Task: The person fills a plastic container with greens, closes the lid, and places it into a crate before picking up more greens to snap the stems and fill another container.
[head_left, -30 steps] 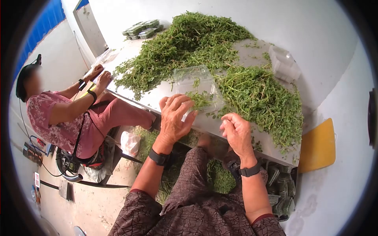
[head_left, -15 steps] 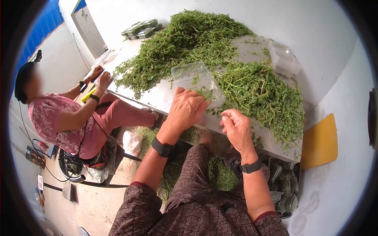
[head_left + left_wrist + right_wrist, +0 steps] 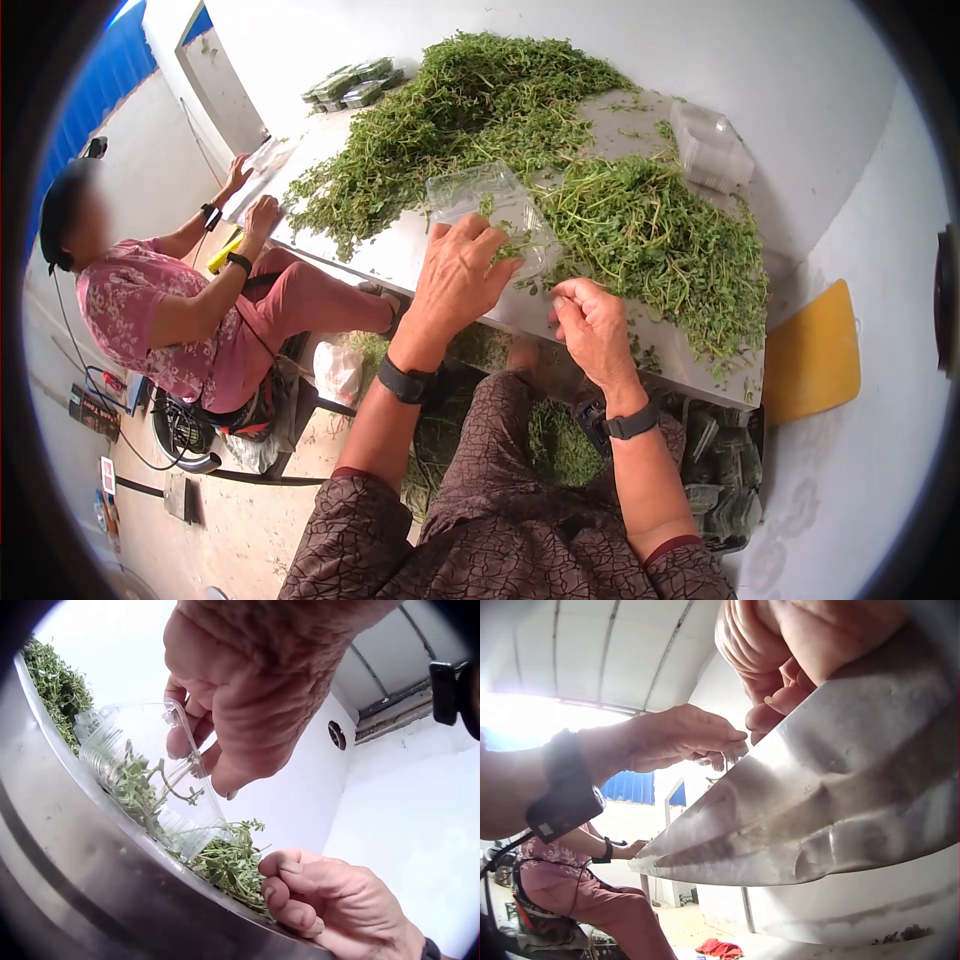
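My left hand (image 3: 458, 275) is over the near part of a clear plastic box (image 3: 470, 185) whose lid stands raised. In the left wrist view, a few leafy green sprigs (image 3: 139, 787) lie in the box, and the thumb and fingers (image 3: 180, 742) close around a stem end at its wall. My right hand (image 3: 592, 325) stays at the table's near edge, fingers loosely curled and nothing showing in them. Right beside it spreads a heap of cut greens (image 3: 660, 250).
A larger heap of greens (image 3: 490, 100) covers the back of the table. Nested clear boxes (image 3: 710, 150) stand at the right, filled boxes (image 3: 350, 82) at the back left. Another person (image 3: 160, 310) sits at the left. More boxes (image 3: 725, 470) are below the table, beside a yellow board (image 3: 815, 355).
My left hand went right and down to the box, then drew back slightly left with thumb and fingers a little farther apart. The right hand has barely moved. The seated person's hand has reached farther out.
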A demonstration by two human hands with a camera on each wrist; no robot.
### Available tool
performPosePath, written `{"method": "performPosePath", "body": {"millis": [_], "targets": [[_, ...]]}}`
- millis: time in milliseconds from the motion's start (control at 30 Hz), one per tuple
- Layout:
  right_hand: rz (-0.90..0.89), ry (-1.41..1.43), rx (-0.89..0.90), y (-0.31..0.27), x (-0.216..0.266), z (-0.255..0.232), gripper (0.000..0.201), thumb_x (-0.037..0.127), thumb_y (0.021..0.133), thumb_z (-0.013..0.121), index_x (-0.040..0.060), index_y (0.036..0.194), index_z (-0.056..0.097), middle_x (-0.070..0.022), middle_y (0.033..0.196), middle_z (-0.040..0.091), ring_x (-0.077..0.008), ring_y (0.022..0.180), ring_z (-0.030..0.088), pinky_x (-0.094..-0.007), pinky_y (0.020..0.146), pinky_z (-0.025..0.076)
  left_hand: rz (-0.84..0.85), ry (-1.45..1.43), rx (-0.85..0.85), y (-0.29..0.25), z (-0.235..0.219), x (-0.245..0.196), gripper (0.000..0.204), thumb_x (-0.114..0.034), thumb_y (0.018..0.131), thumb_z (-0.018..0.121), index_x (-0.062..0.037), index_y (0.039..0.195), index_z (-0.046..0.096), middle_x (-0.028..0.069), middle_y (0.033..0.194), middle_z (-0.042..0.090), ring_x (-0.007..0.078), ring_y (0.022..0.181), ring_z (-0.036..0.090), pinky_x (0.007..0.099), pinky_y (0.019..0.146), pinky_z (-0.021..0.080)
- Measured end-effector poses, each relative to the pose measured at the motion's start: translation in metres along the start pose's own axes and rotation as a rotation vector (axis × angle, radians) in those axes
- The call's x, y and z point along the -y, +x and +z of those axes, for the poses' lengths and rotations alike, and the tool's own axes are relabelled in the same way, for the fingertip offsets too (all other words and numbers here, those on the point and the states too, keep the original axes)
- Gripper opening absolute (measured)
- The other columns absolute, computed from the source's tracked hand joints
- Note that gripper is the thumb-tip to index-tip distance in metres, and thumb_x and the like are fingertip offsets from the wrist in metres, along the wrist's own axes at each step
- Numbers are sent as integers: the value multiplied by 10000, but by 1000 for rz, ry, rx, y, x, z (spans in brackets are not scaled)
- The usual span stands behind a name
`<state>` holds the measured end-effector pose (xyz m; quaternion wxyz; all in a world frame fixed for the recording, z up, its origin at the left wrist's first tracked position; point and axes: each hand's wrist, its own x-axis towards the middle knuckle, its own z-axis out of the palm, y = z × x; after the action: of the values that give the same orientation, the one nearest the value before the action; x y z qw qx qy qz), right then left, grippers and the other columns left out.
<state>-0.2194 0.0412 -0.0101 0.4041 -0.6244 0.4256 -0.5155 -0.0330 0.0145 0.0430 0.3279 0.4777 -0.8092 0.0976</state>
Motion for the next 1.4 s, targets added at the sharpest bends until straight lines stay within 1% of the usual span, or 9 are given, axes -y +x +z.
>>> {"method": "performPosePath", "body": {"millis": [167, 333, 500, 700, 833, 900, 1000, 1267, 1400], "targets": [[0, -25, -14, 0, 0, 0, 112, 63, 869, 552, -6, 923, 622, -78, 691, 642, -126, 611, 601, -280, 578, 481, 85, -76, -116, -5, -1, 3, 226, -110, 763, 688, -45, 974, 637, 96, 947, 608, 282, 921, 567, 388, 828, 385], [2, -32, 1, 0, -1, 0, 111, 59, 868, 550, -9, 922, 619, -76, 688, 635, -123, 619, 600, -274, 584, 481, 172, -109, -31, -6, 6, -2, 196, -90, 799, 628, -36, 987, 639, 100, 1013, 634, 279, 948, 571, 393, 856, 389], [12, -18, -4, 0, 1, 1, 112, 56, 869, 549, -10, 925, 619, -76, 686, 633, -121, 617, 597, -275, 578, 477, 96, -123, 112, -3, 9, -1, 183, -122, 831, 601, -35, 984, 652, 110, 814, 666, 272, 850, 604, 396, 856, 389], [-29, -27, -5, 1, -2, 1, 117, 51, 865, 545, -14, 928, 619, -82, 690, 638, -129, 613, 603, -276, 576, 477, 37, -83, 301, 6, 7, 7, 172, -150, 869, 570, -13, 916, 662, 123, 716, 648, 300, 711, 610, 385, 841, 399], [-25, -14, -17, 0, -5, 2, 120, 48, 858, 549, -18, 927, 622, -81, 684, 641, -126, 596, 597, -274, 564, 472, 78, -152, 232, 11, -4, 11, 184, -144, 875, 573, 11, 910, 666, 142, 722, 646, 314, 698, 607, 389, 787, 431], [-16, -4, -15, -1, -2, 1, 119, 46, 856, 549, -19, 923, 622, -82, 683, 643, -120, 590, 593, -273, 558, 469, -10, -278, 12, 13, -6, 23, 198, -140, 885, 574, 32, 914, 668, 160, 754, 650, 321, 729, 609, 395, 734, 458], [-10, 4, 1, -1, -1, 1, 117, 42, 854, 546, -21, 920, 620, -81, 683, 645, -107, 582, 584, -266, 547, 464, -36, -150, -37, 14, -13, 39, 206, -129, 897, 564, 48, 930, 663, 175, 811, 659, 325, 768, 606, 400, 713, 469], [3, 16, 24, -2, 1, 0, 138, 26, 861, 518, -22, 946, 615, -73, 694, 643, -88, 573, 572, -238, 528, 455, -29, -192, 141, 17, 7, 45, 208, -155, 911, 524, 22, 935, 630, 178, 782, 627, 356, 783, 571, 422, 756, 450], [13, 22, 22, -1, 3, 0, 144, 21, 865, 510, -24, 954, 616, -68, 701, 645, -89, 569, 574, -236, 528, 461, -10, -149, 122, 19, 21, 46, 179, -148, 885, 532, -4, 916, 634, 174, 777, 631, 369, 746, 568, 442, 738, 447]]}}
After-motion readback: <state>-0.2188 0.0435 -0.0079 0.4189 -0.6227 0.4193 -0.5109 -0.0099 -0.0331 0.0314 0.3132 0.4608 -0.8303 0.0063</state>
